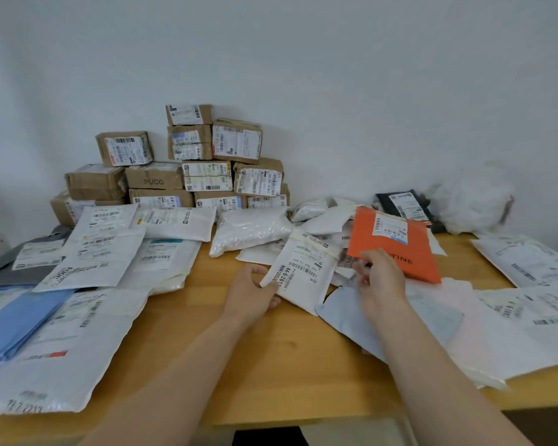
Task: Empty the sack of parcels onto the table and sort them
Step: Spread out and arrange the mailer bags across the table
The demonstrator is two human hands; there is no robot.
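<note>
Left hand (pixel 255 292) pinching the lower corner of a white labelled mailer (pixel 303 272), thumb on top, right hand (pixel 380 280) just beside it, overlapping the lower edge of an orange envelope (pixel 397 249), fingers blurred, cannot tell its hold, cardboard boxes (pixel 187 162) standing stacked beyond both hands.

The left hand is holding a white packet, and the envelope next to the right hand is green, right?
Not quite. The left hand does hold a white packet, but the envelope next to the right hand is orange, not green. The head view shows it.
</note>
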